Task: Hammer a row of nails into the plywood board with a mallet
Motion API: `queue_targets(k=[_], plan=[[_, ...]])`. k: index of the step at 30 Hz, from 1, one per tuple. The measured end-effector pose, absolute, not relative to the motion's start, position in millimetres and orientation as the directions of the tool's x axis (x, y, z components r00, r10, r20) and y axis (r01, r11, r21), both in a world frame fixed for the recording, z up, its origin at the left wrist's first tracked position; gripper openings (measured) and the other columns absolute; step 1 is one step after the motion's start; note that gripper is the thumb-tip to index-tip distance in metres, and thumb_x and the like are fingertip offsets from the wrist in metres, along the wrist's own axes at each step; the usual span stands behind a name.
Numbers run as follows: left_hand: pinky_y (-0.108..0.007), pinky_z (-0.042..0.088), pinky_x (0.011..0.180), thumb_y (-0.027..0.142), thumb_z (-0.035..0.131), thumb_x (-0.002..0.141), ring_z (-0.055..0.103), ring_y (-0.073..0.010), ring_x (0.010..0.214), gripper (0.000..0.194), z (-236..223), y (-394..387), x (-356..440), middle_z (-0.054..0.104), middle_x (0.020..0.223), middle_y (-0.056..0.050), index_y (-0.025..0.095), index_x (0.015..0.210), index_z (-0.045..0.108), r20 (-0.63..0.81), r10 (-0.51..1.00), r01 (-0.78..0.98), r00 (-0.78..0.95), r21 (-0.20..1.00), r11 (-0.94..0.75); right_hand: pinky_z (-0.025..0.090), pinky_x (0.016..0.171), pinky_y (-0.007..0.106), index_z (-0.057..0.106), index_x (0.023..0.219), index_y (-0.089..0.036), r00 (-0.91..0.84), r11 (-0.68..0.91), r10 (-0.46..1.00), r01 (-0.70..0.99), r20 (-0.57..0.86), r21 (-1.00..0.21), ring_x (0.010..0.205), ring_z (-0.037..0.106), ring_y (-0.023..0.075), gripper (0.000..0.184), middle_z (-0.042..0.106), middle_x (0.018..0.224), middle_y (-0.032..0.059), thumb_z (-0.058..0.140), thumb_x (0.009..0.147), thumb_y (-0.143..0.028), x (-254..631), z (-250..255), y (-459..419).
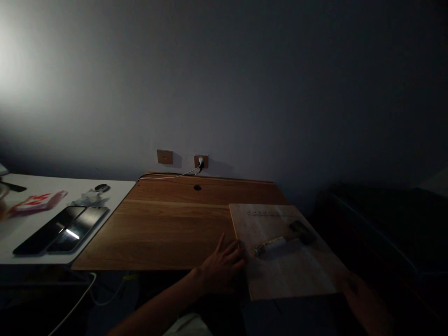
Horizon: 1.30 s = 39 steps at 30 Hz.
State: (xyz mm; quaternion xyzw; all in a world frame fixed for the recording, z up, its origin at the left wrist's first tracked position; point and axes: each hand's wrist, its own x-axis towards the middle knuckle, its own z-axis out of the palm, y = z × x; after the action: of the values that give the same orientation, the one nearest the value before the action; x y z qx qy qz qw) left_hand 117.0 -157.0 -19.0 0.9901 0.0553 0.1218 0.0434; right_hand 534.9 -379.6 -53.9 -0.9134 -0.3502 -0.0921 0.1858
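A pale, flat wooden board (280, 280) lies over the right part of the brown table and juts past its front edge. On it rests a hammer (303, 232) with a dark head and a light, worn handle. My left hand (224, 266) grips the board's left edge, its fingers partly spread and their tips at the edge. At the front right corner, my right hand (364, 298) holds the board, its fingers largely lost in shadow. A faint row of small marks (271, 213) runs along the board's far side.
The brown wooden table (168, 233) stands against the wall, with cables plugged into a wall socket (201, 161). On the white table (119, 191) at left lie two dark tablet-like devices (63, 231), a crumpled clear bag (91, 197) and a red-and-white packet (38, 201). Dark furniture (392, 224) fills the right.
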Motion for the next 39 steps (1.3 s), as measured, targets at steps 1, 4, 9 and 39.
queue_targets(k=[1,4,9,39], plan=[[-0.068,0.008,0.117,0.056,0.066,0.08,0.022,-0.0372,0.147,0.074,-16,-156,115,0.043,0.15,-0.018,0.017,0.139,0.046,0.233,0.119,0.095,0.965,0.11,-0.989,0.055,0.067,0.05,0.074,0.106,-0.012,0.775,-0.717,0.588,0.632,0.232,-0.294,0.075,0.073,0.0394,0.066,0.075,0.09,0.025,0.036,0.085,-0.061,532,-52,-379],[-0.066,0.007,0.119,0.063,0.061,0.081,0.025,-0.0366,0.146,0.071,-10,-154,104,0.045,0.148,-0.017,0.017,0.135,0.051,0.254,0.135,0.101,0.958,0.143,-0.984,0.054,0.074,0.055,0.07,0.118,-0.01,0.819,-0.765,0.558,0.57,0.133,-0.302,0.087,0.072,0.043,0.074,0.073,0.105,0.0278,0.037,0.082,-0.066,524,-46,-376],[-0.061,0.005,0.121,0.054,0.052,0.092,0.026,-0.0324,0.147,0.055,-2,-152,68,0.048,0.146,-0.014,0.019,0.134,0.051,0.281,0.189,0.145,0.941,0.169,-0.975,0.053,0.082,0.057,0.074,0.106,-0.01,0.754,-0.689,0.638,0.65,0.159,-0.319,0.088,0.072,0.0432,0.07,0.074,0.102,0.0279,0.038,0.08,-0.064,495,-37,-367],[-0.056,0.016,0.122,0.054,0.067,0.084,0.041,-0.0311,0.137,0.047,-26,-174,-31,0.059,0.131,-0.013,0.02,0.115,0.062,0.428,0.33,0.31,0.842,0.118,-0.944,0.05,0.07,0.029,0.053,0.143,-0.022,0.145,-0.089,0.989,0.735,0.028,-0.673,0.07,0.068,0.0201,0.059,0.071,0.073,0.0028,0.04,0.096,-0.055,248,16,-236]])
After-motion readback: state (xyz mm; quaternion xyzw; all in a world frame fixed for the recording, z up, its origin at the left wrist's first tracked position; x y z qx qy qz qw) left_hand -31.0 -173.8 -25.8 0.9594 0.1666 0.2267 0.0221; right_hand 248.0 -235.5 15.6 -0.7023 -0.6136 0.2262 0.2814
